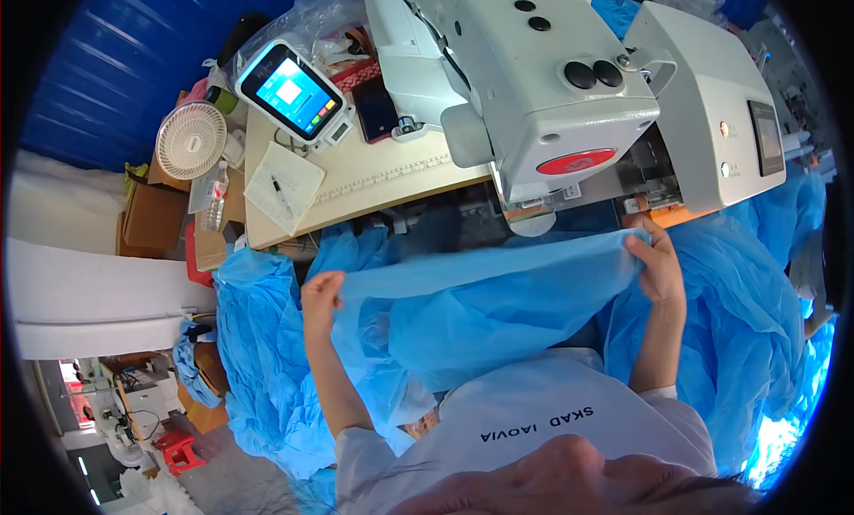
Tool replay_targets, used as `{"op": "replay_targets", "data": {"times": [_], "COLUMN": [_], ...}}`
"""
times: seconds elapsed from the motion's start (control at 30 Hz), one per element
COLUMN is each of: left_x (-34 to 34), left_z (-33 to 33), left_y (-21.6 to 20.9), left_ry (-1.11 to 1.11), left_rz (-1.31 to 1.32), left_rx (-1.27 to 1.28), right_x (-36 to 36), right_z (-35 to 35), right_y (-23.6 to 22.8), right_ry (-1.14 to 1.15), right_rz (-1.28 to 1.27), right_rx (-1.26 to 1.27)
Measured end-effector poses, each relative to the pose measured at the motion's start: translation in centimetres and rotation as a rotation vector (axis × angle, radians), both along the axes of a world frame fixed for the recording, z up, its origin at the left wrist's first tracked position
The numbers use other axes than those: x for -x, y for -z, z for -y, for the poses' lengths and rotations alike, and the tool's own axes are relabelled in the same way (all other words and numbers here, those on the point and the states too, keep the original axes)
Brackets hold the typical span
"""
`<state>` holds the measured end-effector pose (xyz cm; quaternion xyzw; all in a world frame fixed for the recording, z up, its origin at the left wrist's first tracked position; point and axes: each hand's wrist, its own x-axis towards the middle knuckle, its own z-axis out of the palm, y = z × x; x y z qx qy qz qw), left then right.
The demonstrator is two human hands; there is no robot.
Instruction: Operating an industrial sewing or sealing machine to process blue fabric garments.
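A sheet of thin, see-through blue fabric (498, 310) stretches between my two hands in front of the sewing machine (569, 115). My left hand (321, 300) pinches its left end, fingers curled closed. At the other end my right hand (656, 261) grips the fabric's upper corner between thumb and fingers, close beneath the machine's sewing area and beside an orange part (680, 216). The upper edge runs nearly straight from hand to hand, while the lower part hangs loose toward my white shirt.
Heaps of blue fabric lie at left (258, 337) and right (738, 293). On the worktable (391, 173) are a control screen (292, 92), a phone (374, 108), and a notebook (283, 186) with a pen. A small white fan (191, 140) and cardboard boxes (153, 214) stand farther left.
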<state>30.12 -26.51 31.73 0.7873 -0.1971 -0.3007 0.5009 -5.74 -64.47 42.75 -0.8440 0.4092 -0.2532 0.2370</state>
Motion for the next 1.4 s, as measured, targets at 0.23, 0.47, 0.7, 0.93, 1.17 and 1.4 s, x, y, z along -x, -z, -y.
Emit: {"op": "replay_targets", "data": {"times": [0.23,0.47,0.7,0.93,1.17,1.4], "left_x": [2.1,6.2,5.8,5.6,4.1,8.6], "left_z": [4.4,7.5,11.5,2.3,-4.4,-6.0], "left_y": [-1.8,-6.1,-6.8,1.4,-2.9,-6.0], "left_ry": [0.050,-0.098,-0.086,-0.096,0.162,-0.224], "left_rz": [1.191,0.725,0.114,0.399,-0.385,-0.045], "left_rx": [-0.136,0.026,0.203,-0.088,0.218,-0.278], "right_x": [-2.5,-1.2,-1.7,-2.0,-2.0,-5.0], "right_z": [-0.3,2.9,7.1,6.6,1.9,-0.6], "right_y": [2.1,0.2,2.7,4.6,0.6,-0.6], "right_ry": [0.121,0.372,0.325,0.463,0.216,0.000], "right_rz": [0.176,-0.177,-0.231,-0.080,0.087,0.179], "right_rx": [0.196,0.237,0.644,0.531,0.551,-0.054]}}
